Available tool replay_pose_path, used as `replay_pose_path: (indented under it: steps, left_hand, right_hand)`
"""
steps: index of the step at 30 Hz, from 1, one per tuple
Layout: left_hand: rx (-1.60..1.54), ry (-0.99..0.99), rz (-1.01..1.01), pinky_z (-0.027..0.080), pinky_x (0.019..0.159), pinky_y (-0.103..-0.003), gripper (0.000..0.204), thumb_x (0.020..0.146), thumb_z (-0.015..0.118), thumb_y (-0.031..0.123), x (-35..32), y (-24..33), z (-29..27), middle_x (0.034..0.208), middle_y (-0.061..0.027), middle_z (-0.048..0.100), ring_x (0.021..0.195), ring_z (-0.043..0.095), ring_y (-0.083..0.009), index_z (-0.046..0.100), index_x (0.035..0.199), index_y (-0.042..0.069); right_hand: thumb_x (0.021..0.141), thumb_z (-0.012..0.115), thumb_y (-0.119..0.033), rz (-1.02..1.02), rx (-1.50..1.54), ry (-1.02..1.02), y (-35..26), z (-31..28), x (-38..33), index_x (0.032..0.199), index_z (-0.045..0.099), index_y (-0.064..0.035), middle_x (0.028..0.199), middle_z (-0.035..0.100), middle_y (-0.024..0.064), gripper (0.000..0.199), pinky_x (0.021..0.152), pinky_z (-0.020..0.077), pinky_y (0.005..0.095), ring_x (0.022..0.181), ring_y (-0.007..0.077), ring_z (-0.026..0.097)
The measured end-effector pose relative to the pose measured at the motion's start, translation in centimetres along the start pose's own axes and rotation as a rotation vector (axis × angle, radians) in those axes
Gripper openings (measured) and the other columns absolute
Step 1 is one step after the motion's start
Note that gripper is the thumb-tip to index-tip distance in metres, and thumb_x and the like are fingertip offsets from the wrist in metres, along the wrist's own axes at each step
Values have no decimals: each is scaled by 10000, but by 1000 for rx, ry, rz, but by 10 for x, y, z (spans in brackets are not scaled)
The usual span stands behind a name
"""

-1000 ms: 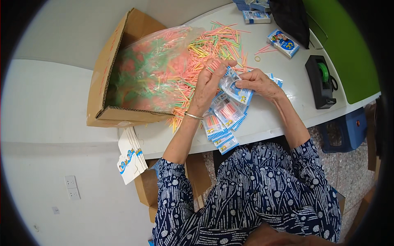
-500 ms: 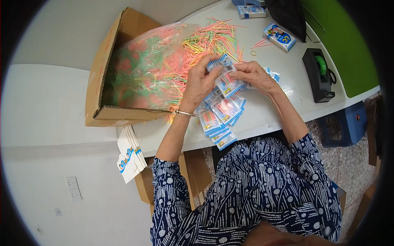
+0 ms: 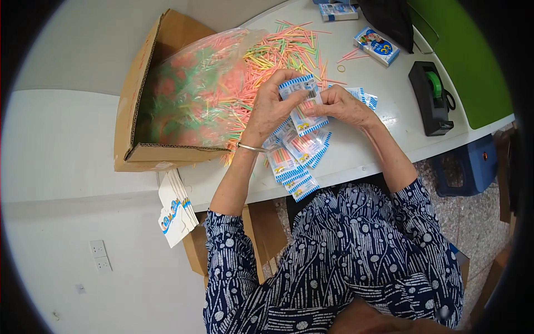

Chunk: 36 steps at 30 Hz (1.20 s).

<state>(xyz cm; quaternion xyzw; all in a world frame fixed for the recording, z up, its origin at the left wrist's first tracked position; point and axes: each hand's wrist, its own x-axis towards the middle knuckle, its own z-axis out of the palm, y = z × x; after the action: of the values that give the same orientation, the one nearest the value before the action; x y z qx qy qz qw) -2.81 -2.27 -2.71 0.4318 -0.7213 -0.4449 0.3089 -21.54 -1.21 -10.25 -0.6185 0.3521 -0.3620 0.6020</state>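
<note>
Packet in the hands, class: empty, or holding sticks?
Not empty: the packet shows pink sticks through its clear part; whether full, cannot tell.

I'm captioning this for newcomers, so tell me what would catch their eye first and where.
Probably the heap of pink, yellow and green sticks on the white table, just right of the open cardboard box, which holds a clear plastic bag of more. Next, the left hand and right hand, both holding a blue-and-white packet at that heap's near edge. The black tape dispenser stands out near the table's right end.
</note>
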Motion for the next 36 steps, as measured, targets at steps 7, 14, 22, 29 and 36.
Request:
replay_pose_path:
  steps: [7, 14, 22, 29, 36]
  left_hand:
    - [-99, 17, -39, 507, 741, -247, 315, 825, 665, 71, -25, -10, -15, 989, -46, 619, 875, 602, -96, 559, 1108, -18]
    - [679, -38, -40, 462, 842, -341, 340, 787, 713, 180, -53, -39, -20, 990, -97, 607, 947, 583, -222, 590, 1053, 8]
    - [770, 72, 170, 455, 842, -366, 394, 796, 717, 254, -8, -33, 4, 1020, -136, 594, 945, 576, -266, 591, 1053, -16]
    - [-205, 2, -83, 456, 638, -224, 183, 833, 676, 142, 25, -37, 25, 771, -6, 647, 718, 575, -71, 658, 924, -16]
    - [-147, 82, -4, 462, 547, -213, 139, 851, 655, 119, 11, -20, 23, 740, -13, 652, 656, 570, -50, 672, 898, -11]
  right_hand:
    - [751, 742, -292, -148, -316, 235, -11, -19, -9, 1041, 660, 6, 955, 645, 62, 424, 746, 446, 282, 840, 148, 563]
    - [762, 705, -284, -105, -886, 464, 31, -24, -13, 976, 653, -4, 1068, 572, 92, 356, 921, 394, 372, 1069, 269, 476]
    - [801, 674, -213, -240, -759, 504, 24, -32, -10, 986, 652, 2, 1052, 581, 76, 284, 863, 422, 364, 984, 243, 517]
    - [772, 724, -181, -269, -255, 395, 5, -26, -11, 1061, 632, -4, 895, 603, 24, 351, 743, 450, 282, 769, 97, 521]
    - [795, 705, -192, -65, -27, 157, -9, -22, -15, 939, 641, -15, 746, 569, -29, 237, 650, 391, 240, 687, 76, 468]
